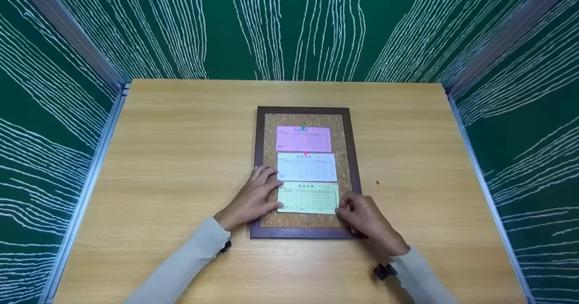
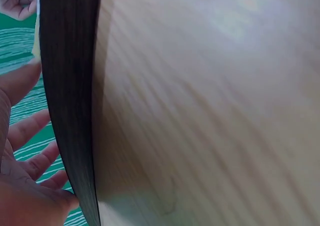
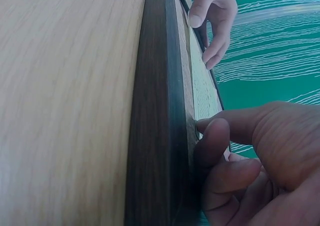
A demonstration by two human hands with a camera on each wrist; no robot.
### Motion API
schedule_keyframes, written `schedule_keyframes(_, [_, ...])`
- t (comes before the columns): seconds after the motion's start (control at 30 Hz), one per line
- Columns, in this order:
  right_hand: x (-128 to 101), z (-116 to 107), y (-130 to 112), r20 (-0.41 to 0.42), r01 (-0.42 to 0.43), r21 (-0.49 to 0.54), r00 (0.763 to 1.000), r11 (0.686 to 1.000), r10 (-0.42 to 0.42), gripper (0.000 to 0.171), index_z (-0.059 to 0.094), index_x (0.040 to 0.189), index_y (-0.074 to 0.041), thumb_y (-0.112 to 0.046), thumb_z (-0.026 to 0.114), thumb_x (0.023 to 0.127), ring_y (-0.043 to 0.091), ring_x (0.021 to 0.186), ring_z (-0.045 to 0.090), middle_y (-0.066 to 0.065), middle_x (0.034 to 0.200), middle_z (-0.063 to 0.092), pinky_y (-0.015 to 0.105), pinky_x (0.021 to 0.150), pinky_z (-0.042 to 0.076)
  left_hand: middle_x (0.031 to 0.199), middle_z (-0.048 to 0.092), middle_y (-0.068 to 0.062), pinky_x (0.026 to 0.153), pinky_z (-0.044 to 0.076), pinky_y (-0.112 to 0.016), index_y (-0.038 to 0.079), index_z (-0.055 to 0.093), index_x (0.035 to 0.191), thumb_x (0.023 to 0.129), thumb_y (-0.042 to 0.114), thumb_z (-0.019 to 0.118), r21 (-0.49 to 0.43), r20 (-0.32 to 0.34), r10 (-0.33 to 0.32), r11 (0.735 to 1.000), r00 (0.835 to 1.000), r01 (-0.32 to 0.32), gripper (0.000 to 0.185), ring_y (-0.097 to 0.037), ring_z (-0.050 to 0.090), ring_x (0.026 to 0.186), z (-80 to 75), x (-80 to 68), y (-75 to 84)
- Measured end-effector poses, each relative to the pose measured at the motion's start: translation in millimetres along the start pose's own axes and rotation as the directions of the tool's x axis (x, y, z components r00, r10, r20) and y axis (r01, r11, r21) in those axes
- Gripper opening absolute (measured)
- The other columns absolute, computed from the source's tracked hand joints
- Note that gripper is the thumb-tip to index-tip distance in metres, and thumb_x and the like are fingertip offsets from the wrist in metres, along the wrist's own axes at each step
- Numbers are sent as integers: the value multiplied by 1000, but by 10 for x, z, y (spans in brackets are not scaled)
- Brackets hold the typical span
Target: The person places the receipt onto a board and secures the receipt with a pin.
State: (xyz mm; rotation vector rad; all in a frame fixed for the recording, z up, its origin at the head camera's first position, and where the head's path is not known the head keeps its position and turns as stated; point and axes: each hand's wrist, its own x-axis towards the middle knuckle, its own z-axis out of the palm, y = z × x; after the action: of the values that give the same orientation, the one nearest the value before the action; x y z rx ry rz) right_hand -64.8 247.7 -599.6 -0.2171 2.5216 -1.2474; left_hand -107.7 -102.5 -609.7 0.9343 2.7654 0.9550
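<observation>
A pale green printed slip lies lowest on a dark-framed cork board. Above it are a white slip under a red pushpin and a pink slip under a green pushpin. My left hand spreads over the board's left side, its fingertips touching the left edges of the green and white slips. At the green slip's lower right corner, my right hand pinches the edge between thumb and curled forefinger, as the right wrist view also suggests.
The board rests on a wooden table. A small orange-brown bit lies right of the frame. Green walls with white wavy lines and metal rails bound the table's back and sides.
</observation>
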Motion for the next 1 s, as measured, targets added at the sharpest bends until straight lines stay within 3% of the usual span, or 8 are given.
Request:
schedule_keyframes(0.2, [3,-2,-8,-4,-14,-5,1000,1000,14,12,66,94,-8,-4,75,101,13,41,56,-1,66,63,23,41,46,162,49,-22,135,16,-62,4,70,143,95,35,88,23,10,13,1000,1000,-14,61,-45,34,159,17,-19,-27])
schedule_keyframes(0.53, [8,8,-3,4,2,19,1000,1000,-2,11,67,94,-6,-2,74,101,11,39,55,-1,64,63,23,42,48,165,46,-23,134,14,-66,4,69,146,94,37,89,16,-8,31,999,999,-31,64,-46,31,160,30,-58,-32])
schedule_keyframes(1.0, [12,7,-11,-6,-6,35,1000,999,6,10,66,95,-5,-1,74,101,11,40,55,2,65,63,23,40,47,172,38,-22,135,10,-63,9,66,151,95,39,87,-1,26,-16,1000,1000,16,67,-46,19,166,25,-93,-36])
